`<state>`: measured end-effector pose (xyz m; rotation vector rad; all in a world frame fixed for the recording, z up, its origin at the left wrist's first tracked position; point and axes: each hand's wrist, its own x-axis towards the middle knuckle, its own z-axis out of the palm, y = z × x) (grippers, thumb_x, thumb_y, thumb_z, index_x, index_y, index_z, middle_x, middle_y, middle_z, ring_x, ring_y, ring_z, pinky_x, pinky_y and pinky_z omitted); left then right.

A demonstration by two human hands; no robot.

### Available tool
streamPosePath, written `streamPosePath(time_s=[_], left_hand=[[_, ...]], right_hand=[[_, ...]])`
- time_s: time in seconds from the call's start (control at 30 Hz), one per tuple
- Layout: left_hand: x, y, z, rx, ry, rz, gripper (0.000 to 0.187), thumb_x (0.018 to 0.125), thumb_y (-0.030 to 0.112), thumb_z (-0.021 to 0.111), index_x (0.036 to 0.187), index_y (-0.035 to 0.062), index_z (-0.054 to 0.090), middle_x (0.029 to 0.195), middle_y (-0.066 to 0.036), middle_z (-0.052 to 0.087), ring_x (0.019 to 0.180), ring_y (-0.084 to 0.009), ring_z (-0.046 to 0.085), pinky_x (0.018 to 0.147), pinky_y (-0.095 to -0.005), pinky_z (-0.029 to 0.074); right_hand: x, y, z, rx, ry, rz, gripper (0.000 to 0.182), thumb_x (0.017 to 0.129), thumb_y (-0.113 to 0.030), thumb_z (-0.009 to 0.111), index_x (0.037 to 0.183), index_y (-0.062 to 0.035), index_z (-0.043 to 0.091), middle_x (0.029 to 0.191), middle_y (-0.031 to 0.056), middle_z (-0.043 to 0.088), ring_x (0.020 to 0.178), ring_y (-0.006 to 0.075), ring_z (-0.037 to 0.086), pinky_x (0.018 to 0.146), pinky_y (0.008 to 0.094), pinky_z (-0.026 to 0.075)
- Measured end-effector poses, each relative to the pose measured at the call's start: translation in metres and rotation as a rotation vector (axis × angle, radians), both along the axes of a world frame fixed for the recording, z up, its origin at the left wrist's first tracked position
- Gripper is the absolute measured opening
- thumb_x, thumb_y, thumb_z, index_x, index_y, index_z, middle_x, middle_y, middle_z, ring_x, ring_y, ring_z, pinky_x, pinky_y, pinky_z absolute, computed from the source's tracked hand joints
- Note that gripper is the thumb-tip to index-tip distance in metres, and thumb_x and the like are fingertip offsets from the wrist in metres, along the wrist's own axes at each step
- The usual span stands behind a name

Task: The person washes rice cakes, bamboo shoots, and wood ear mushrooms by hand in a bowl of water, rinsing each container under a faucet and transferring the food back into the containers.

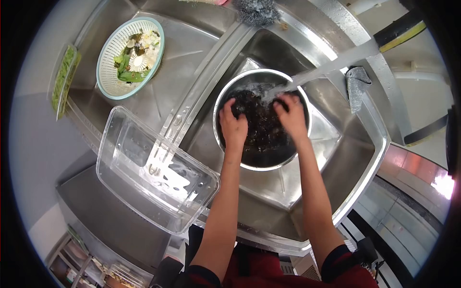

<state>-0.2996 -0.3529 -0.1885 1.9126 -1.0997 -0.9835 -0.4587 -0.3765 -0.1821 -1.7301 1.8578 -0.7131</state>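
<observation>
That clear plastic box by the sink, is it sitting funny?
Yes. The clear plastic box lies tilted across the ridge between the two sink basins, not flat. Nothing looks spilled. Both hands, left and right, are in the metal bowl of dark food under running water.

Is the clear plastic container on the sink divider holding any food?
No, the clear plastic container looks empty, while the dark food sits in the metal bowl under both hands.

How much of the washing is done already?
Done: the clear plastic box on the sink edge has nothing in it, and scraps sit in the green strainer. In hand: left hand and right hand rub dark food in the metal bowl under running water. Left: draining the bowl.
</observation>
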Motion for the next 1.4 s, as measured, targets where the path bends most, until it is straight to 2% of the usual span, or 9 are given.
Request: streamPosePath(time_s=[0.17, 0.2, 0.3, 0.5, 0.7, 0.77, 0.9, 1.2, 1.4], left_hand=[[-0.04, -0.033, -0.056, 0.153, 0.177, 0.123, 0.058, 0.078, 0.043, 0.043, 0.118, 0.0014, 0.037, 0.118, -0.024, 0.038, 0.11, -0.0362, 0.035, 0.093, -0.0362, 0.026], [-0.056, -0.038, -0.05, 0.192, 0.31, 0.264, 0.057, 0.078, 0.041, 0.044, 0.113, -0.0048, 0.04, 0.114, -0.025, 0.042, 0.107, -0.0365, 0.039, 0.091, -0.036, 0.029], [-0.049, -0.033, -0.044, 0.054, 0.462, 0.271, 0.049, 0.078, 0.037, 0.046, 0.109, -0.0015, 0.044, 0.11, -0.024, 0.045, 0.103, -0.036, 0.043, 0.087, -0.0363, 0.033], [-0.002, 0.011, 0.013, 0.081, -0.267, -0.202, 0.035, 0.076, 0.024, 0.053, 0.107, 0.0082, 0.05, 0.108, -0.018, 0.048, 0.101, -0.0269, 0.045, 0.088, -0.0291, 0.031], [-0.035, 0.027, -0.04, 0.303, 0.466, 0.161, 0.055, 0.08, 0.041, 0.044, 0.114, -0.0027, 0.041, 0.116, -0.02, 0.042, 0.11, -0.0279, 0.038, 0.092, -0.0307, 0.027], [-0.052, 0.022, -0.04, 0.387, 0.37, 0.167, 0.062, 0.077, 0.05, 0.038, 0.103, -0.0053, 0.049, 0.104, -0.026, 0.048, 0.101, -0.0354, 0.045, 0.087, -0.0353, 0.033], [-0.057, 0.019, -0.026, 0.211, 0.423, 0.199, 0.054, 0.075, 0.044, 0.045, 0.094, -0.0056, 0.054, 0.091, -0.026, 0.055, 0.089, -0.0369, 0.051, 0.079, -0.0362, 0.038], [-0.056, 0.029, 0.082, 0.067, 0.236, 0.036, 0.029, 0.077, 0.026, 0.051, 0.086, -0.0008, 0.057, 0.08, -0.014, 0.058, 0.079, -0.0234, 0.054, 0.071, -0.0308, 0.04], [-0.042, 0.052, 0.215, -0.135, 0.329, -0.753, 0.026, 0.078, 0.025, 0.05, 0.085, -0.0005, 0.055, 0.08, -0.013, 0.057, 0.076, -0.0205, 0.053, 0.067, -0.029, 0.04]], right_hand=[[0.038, -0.025, -0.068, 0.37, -0.057, -0.32, 0.041, 0.077, -0.032, 0.047, 0.107, -0.0048, 0.048, 0.123, 0.0218, 0.033, 0.115, 0.033, 0.029, 0.096, 0.0346, 0.022], [0.054, -0.028, -0.073, 0.032, -0.501, -0.289, 0.04, 0.077, -0.029, 0.049, 0.107, -0.0028, 0.048, 0.114, 0.0206, 0.043, 0.108, 0.0309, 0.04, 0.091, 0.0323, 0.029], [0.038, -0.031, -0.043, 0.259, -0.529, -0.086, 0.034, 0.076, -0.024, 0.051, 0.101, -0.0002, 0.052, 0.095, 0.0185, 0.055, 0.091, 0.0264, 0.052, 0.08, 0.0297, 0.037], [-0.019, 0.013, 0.01, 0.258, -0.015, 0.105, 0.033, 0.075, -0.03, 0.053, 0.1, -0.009, 0.056, 0.108, 0.0179, 0.047, 0.103, 0.0296, 0.044, 0.087, 0.033, 0.034], [0.038, 0.047, -0.033, 0.529, 0.017, -0.461, 0.048, 0.076, -0.037, 0.051, 0.112, -0.0063, 0.047, 0.116, 0.0202, 0.039, 0.108, 0.0289, 0.039, 0.091, 0.0321, 0.028], [0.049, 0.048, -0.034, 0.388, -0.701, -0.628, 0.043, 0.077, -0.03, 0.052, 0.109, -0.0014, 0.048, 0.109, 0.0172, 0.047, 0.102, 0.0232, 0.044, 0.087, 0.0284, 0.031], [0.058, 0.048, -0.025, 0.232, -1.048, -0.69, 0.028, 0.076, -0.019, 0.051, 0.095, 0.0028, 0.052, 0.093, 0.0093, 0.054, 0.085, 0.0144, 0.048, 0.076, 0.023, 0.036], [0.065, 0.066, 0.062, -0.071, -0.821, -0.65, 0.022, 0.078, -0.019, 0.049, 0.087, 0.0007, 0.051, 0.084, 0.01, 0.053, 0.079, 0.0175, 0.049, 0.07, 0.0257, 0.039], [0.093, 0.056, 0.104, -0.372, -0.556, -0.907, 0.015, 0.071, -0.021, 0.048, 0.07, -0.0062, 0.051, 0.073, 0.0123, 0.052, 0.07, 0.0277, 0.05, 0.066, 0.0343, 0.042]])
